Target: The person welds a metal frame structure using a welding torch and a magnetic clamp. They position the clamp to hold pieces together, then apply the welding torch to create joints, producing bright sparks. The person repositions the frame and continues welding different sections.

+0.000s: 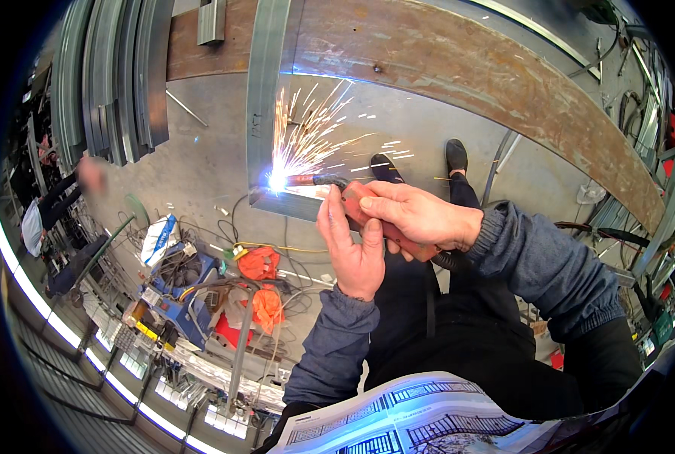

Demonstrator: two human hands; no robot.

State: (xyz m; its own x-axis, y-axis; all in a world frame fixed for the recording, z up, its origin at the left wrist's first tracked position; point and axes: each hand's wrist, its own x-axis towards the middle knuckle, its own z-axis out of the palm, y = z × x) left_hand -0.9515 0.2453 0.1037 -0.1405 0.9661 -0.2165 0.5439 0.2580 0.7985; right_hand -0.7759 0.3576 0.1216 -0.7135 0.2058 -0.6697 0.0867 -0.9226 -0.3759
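My right hand (pixel 420 217) is wrapped round the red handle of a welding torch (pixel 354 198). The torch's copper nozzle points left at the corner of a metal frame, where a bright blue-white arc (pixel 277 179) glows and orange sparks spray upward and to the right. At that corner a long grey steel tube (pixel 260 129) meets a short steel tube (pixel 292 206). My left hand (pixel 352 246) lies against the near side of the torch, its fingers extended and pointing up toward the torch neck; whether it grips the torch is hard to see.
A rusty steel beam (pixel 443 49) crosses the far side. Several steel profiles (pixel 118 76) hang at the far left. Cables, orange cloths (pixel 265 306) and a blue machine (pixel 190 295) lie at left. Another person (pixel 46 204) stands there. A printed sheet (pixel 413 412) hangs before my body.
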